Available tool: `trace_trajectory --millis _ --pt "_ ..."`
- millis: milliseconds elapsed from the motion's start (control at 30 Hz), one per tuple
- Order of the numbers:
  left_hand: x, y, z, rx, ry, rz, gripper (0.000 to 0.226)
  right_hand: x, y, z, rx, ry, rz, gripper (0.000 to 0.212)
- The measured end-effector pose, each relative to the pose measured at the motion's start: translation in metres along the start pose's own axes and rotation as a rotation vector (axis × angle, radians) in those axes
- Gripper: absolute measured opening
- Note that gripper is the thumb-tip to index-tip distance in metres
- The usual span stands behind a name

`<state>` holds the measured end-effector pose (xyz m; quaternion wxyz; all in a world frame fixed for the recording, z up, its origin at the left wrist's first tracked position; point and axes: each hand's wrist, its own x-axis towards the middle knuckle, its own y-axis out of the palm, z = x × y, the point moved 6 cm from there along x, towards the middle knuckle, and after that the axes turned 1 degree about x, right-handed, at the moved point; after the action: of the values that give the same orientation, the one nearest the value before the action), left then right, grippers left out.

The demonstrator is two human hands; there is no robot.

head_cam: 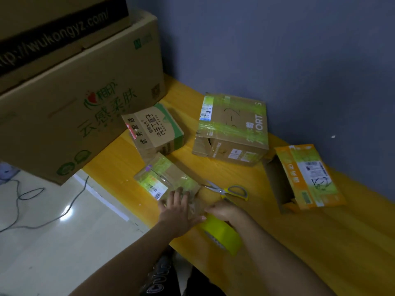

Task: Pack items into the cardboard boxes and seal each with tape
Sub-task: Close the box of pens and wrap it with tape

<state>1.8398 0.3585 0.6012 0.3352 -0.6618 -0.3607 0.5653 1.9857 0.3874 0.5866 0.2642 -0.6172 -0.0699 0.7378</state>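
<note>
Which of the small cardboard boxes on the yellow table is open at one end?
The orange box at the far right. It lies on its side, its open end showing a dark, hollow inside; the other small boxes look closed.

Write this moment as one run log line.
left hand: presses small box | right hand: holds tape roll | scissors: beside box

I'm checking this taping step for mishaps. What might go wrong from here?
The small box sits near the bench edge, held only by the flat left hand; pulling tape could slide it off. The scissors lie open close to the right hand holding the tape roll, so a nick seems possible.
</note>
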Motion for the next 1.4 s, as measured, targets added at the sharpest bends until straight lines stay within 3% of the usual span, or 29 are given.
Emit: trace_trajectory --millis 100,167,267,333,433,533,633,767,900,1000,1067,1133,1233,1400 --pt "0.006 -0.014 0.005 0.131 0.062 -0.086 0.069 -0.010 0.005 0.010 -0.017 -0.043 0.046 0.063" --pt "0.009 -0.023 0.005 0.191 0.110 -0.128 0.058 -0.012 0.009 0.012 0.009 -0.046 0.043 0.055" --pt "0.026 -0.033 0.003 0.206 0.237 -0.175 0.066 -0.010 0.012 0.010 -0.009 -0.022 0.025 0.030" --pt "0.036 -0.034 -0.006 0.252 0.397 -0.132 0.072 -0.009 0.010 0.005 0.031 0.020 -0.022 0.022" --pt "0.047 -0.026 -0.019 0.213 0.639 0.013 0.052 -0.007 0.008 0.004 0.072 0.058 -0.080 0.021" --pt "0.056 -0.017 -0.022 0.214 0.619 0.075 0.052 -0.008 0.012 0.005 0.044 0.081 -0.091 0.028" --pt "0.055 -0.015 -0.025 0.107 0.647 0.002 0.077 -0.010 0.016 0.001 0.119 0.090 -0.139 0.031" --pt "0.064 -0.005 -0.013 0.226 0.610 0.027 0.050 -0.017 0.028 -0.018 0.300 0.131 -0.239 0.021" --pt "0.054 -0.015 -0.022 0.121 0.600 0.032 0.061 -0.048 0.038 -0.045 0.471 0.162 -0.489 0.006" --pt "0.055 -0.017 -0.033 0.108 0.577 -0.017 0.048 -0.068 0.041 -0.061 0.604 0.122 -0.620 0.013" --pt "0.050 -0.016 -0.051 0.079 0.630 -0.020 0.051 -0.077 0.047 -0.074 0.663 0.149 -0.665 0.003" --pt "0.043 -0.014 -0.076 0.072 0.699 -0.016 0.064 -0.086 0.052 -0.086 0.686 0.163 -0.718 0.012" --pt "0.024 -0.006 -0.122 0.083 0.830 0.081 0.043 -0.100 0.056 -0.103 0.677 0.163 -0.816 0.011" --pt "-0.002 0.010 -0.182 0.105 0.886 0.185 0.041 -0.121 0.063 -0.149 0.517 0.262 -0.992 0.022"
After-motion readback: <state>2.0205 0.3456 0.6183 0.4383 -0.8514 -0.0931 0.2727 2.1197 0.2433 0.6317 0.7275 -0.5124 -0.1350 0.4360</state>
